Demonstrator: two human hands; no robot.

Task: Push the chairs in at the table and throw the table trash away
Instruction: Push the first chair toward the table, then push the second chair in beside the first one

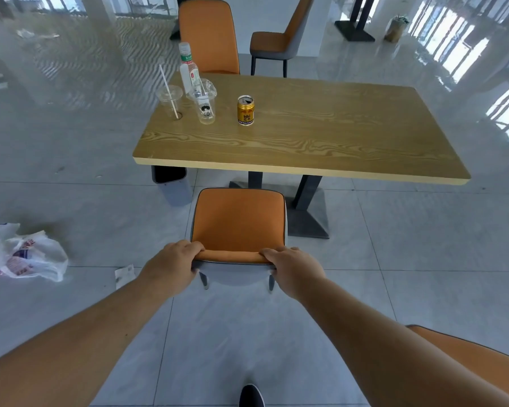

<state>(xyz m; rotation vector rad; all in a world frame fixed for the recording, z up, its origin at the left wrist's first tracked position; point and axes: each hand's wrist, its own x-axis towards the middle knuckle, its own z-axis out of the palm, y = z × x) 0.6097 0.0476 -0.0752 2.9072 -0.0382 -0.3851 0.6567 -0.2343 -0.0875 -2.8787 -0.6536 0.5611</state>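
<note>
An orange chair [238, 218] stands in front of the wooden table [321, 142], a short way off its near edge. My left hand [174, 264] and my right hand [294, 268] both grip the top of its backrest. On the table's far left stand a clear bottle [188, 67], a plastic cup with a straw [169, 101], a second plastic cup [204, 105] and a gold can [245, 110]. A second orange chair [207, 36] sits at the table's far side, and a third [279, 39] stands apart behind it.
A grey bin [172, 183] stands under the table's near left corner. A white plastic bag [24, 254] and a paper scrap [124, 274] lie on the tiled floor at left. Another orange chair [476, 356] shows at the lower right. My shoe [251, 396] is at the bottom.
</note>
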